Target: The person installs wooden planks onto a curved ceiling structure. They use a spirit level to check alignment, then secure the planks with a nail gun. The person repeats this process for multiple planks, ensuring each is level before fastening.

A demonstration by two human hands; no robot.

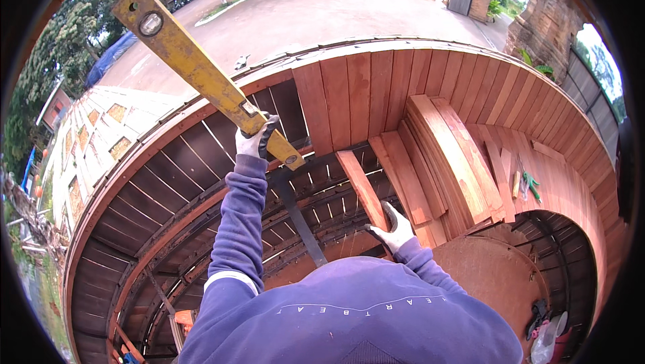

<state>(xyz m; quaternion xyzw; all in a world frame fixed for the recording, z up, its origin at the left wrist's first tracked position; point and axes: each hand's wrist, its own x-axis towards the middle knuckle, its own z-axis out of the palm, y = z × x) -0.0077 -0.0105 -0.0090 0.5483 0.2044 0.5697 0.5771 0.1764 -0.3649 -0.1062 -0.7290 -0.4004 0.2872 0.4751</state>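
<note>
My left hand (255,137), in a white and dark glove, grips a long yellow spirit level (185,62) near its lower end. The level tilts up to the left over the curved rim, its lower end near a dark slatted section (282,112). Lower right, my right hand (392,228), also gloved, is closed on a narrow reddish wooden plank (359,179) that slants up over the open metal framework (295,213), just left of stacked planks (457,156). Part of the fingers of each hand is hidden.
A curved wall of reddish boards (390,82) sweeps round to the right. A green-handled tool (529,186) lies on the boards at the right. A round platform (497,277) lies below, with bags (547,340). Beyond the rim are a paved yard (316,8), trees and a car.
</note>
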